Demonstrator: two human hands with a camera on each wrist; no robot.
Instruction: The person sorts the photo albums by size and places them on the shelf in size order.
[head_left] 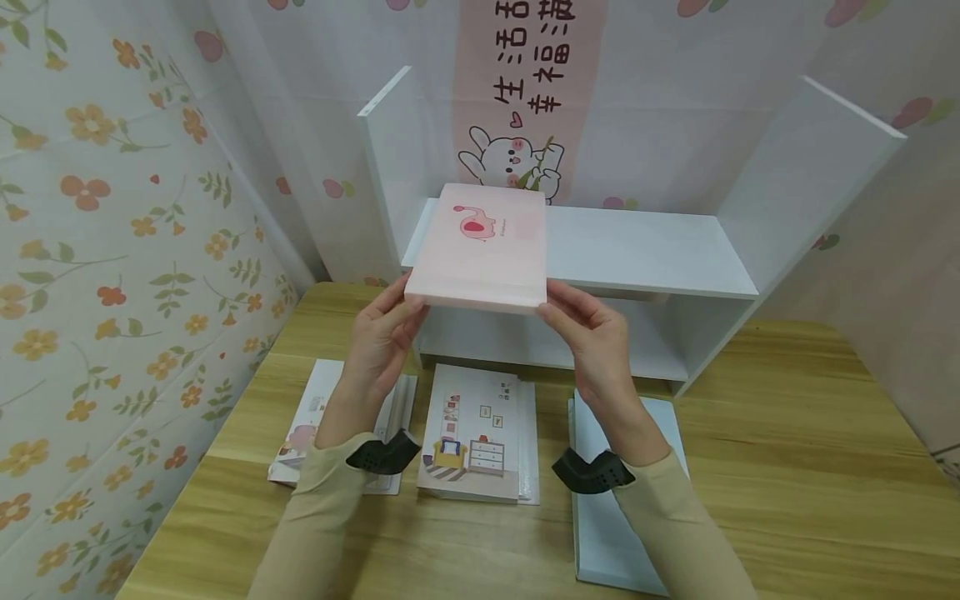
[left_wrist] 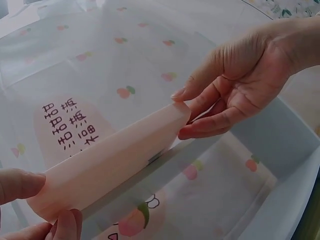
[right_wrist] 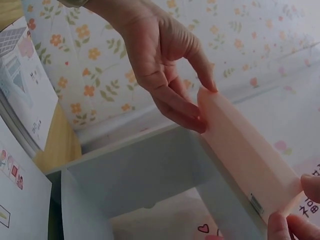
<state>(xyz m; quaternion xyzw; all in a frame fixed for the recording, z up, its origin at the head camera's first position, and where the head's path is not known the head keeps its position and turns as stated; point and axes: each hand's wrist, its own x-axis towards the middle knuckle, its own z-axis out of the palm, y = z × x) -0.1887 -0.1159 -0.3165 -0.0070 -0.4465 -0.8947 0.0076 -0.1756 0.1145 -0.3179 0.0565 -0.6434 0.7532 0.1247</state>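
A pink book point(head_left: 483, 254) with a small elephant on its cover is held level by both hands in the head view, over the front of the white shelf's upper board point(head_left: 637, 250). My left hand point(head_left: 382, 333) pinches its near left corner between thumb and fingers. The near right corner is pinched the same way by my right hand point(head_left: 596, 346). In the left wrist view the book's edge point(left_wrist: 115, 155) spans between the two hands. A small dark label point(right_wrist: 256, 203) shows low on the book in the right wrist view.
White side panels point(head_left: 817, 183) rise at both ends of the shelf. On the wooden table point(head_left: 795, 450) lie an illustrated binder point(head_left: 472, 433), another one point(head_left: 307, 417) partly behind my left forearm, and a pale blue folder point(head_left: 615, 533) under my right. A patterned curtain hangs behind.
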